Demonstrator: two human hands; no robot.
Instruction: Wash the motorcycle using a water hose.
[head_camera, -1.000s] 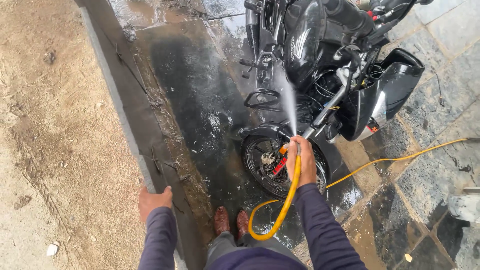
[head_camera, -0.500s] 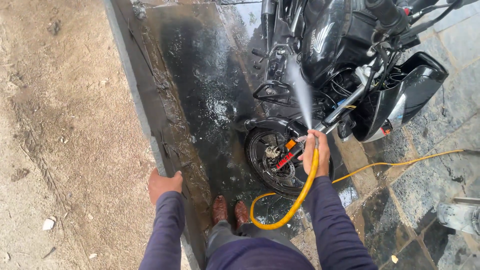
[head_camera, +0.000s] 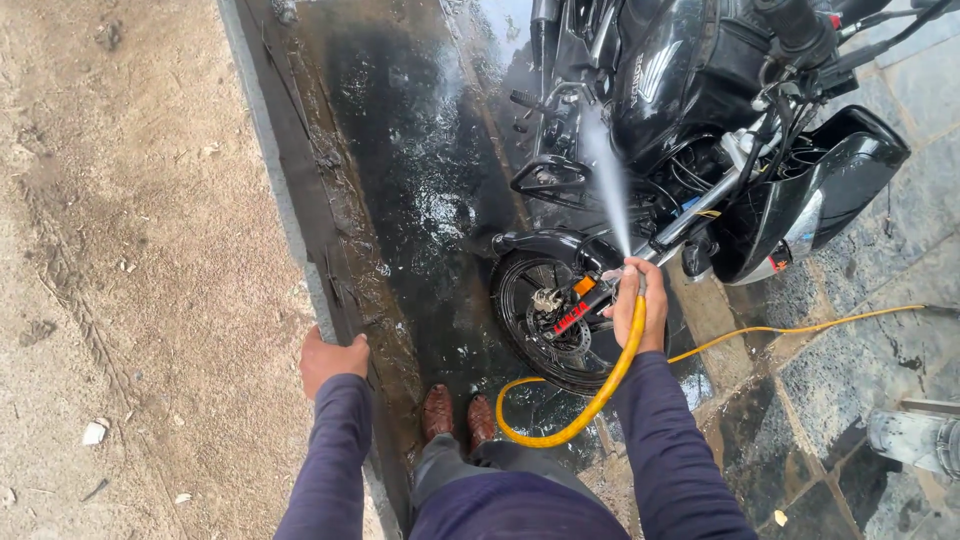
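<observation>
- Dirt first, far left: the dry brown earth strip (head_camera: 120, 250) is untouched by water, a few pale scraps lying on it.
- Next along, the grey concrete kerb edge (head_camera: 275, 180), and there's the left hand (head_camera: 333, 360), fingers curled over the top of that edge, gripping it for support.
- Centre now: the dark wet concrete channel (head_camera: 420, 170) glistens, soaked and puddled, so plenty of water has already gone down here.
- Down at the bottom, a pair of brown leather shoes (head_camera: 458, 415) stands on that wet ground.
- The black front wheel (head_camera: 550, 315) is wet, though I can't tell how clean it is.
- Right hand (head_camera: 640, 310) is closed tight around the nozzle end of the yellow rubber hose (head_camera: 590, 405), which loops behind the wheel and trails off right across the paving.
- The white water jet (head_camera: 608, 180) shoots up onto the black motorcycle (head_camera: 700, 110), striking the engine and tank side.
- My read: rinsing is well underway, with the front fairing and far side apparently left.
- Far right, the grey stone paving (head_camera: 880, 350) is only partly wet.
</observation>
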